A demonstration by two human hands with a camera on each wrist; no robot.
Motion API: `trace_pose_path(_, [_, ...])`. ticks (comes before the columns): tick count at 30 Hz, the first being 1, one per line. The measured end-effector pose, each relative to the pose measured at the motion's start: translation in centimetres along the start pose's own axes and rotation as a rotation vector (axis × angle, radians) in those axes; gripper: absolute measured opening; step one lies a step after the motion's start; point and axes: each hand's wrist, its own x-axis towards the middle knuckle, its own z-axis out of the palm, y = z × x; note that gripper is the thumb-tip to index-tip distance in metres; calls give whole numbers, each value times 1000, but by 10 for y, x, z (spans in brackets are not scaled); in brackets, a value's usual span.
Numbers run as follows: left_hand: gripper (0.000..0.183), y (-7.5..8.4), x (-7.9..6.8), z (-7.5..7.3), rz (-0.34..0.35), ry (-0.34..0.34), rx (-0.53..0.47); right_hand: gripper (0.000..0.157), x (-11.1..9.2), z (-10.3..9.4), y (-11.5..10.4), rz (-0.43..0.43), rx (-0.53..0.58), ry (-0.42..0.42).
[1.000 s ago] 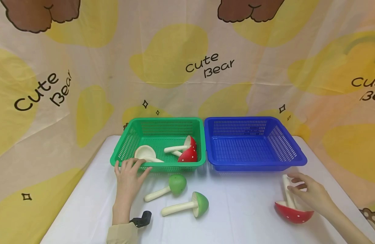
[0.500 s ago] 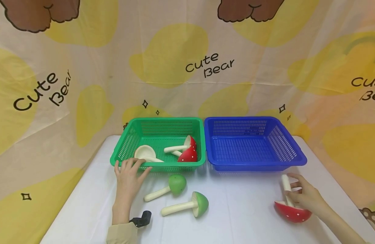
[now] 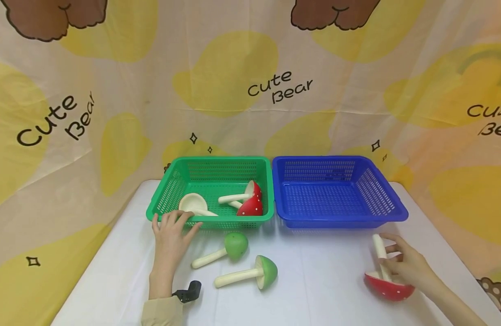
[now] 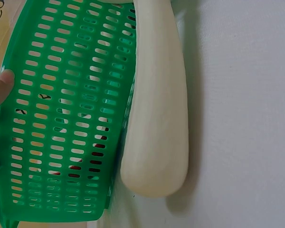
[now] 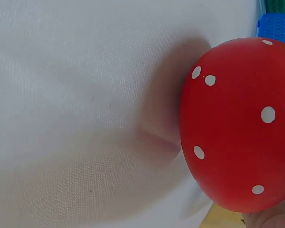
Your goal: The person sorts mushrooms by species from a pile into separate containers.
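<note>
My right hand [image 3: 411,267] pinches the white stem of a red toy mushroom [image 3: 389,289] with white dots, at the right of the table. Its cap hangs downward and the stem leans up to the left. The right wrist view shows the round red cap [image 5: 237,123] close over the cloth, with the hand mostly hidden behind it. My left hand [image 3: 171,235] rests with its fingers over the front rim of a green basket [image 3: 230,219], thumb spread apart. Two green toy mushrooms, one farther back [image 3: 236,246] and one nearer [image 3: 267,272], lie in front of that basket.
Inside the green basket are several mushrooms, including red-capped ones [image 3: 250,208] and one showing its pale underside [image 3: 192,203]. A blue basket [image 3: 340,220] stands right beside it. A patterned cloth [image 3: 234,90] hangs behind the white-covered table [image 3: 328,290].
My right hand has shifted slightly left and its fingers have come in on the stem. The red mushroom has moved a little left and tilts more. My left hand stays on the rim.
</note>
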Motion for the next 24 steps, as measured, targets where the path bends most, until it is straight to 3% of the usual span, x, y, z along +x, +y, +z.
trace_pose_path(9, [34, -1, -1, 0, -5, -6, 12, 64, -4, 9, -18, -25, 11, -21])
trace_pose_path(24, [33, 0, 0, 0, 2, 0, 8, 65, -8, 22, -63, -183, 20, -65])
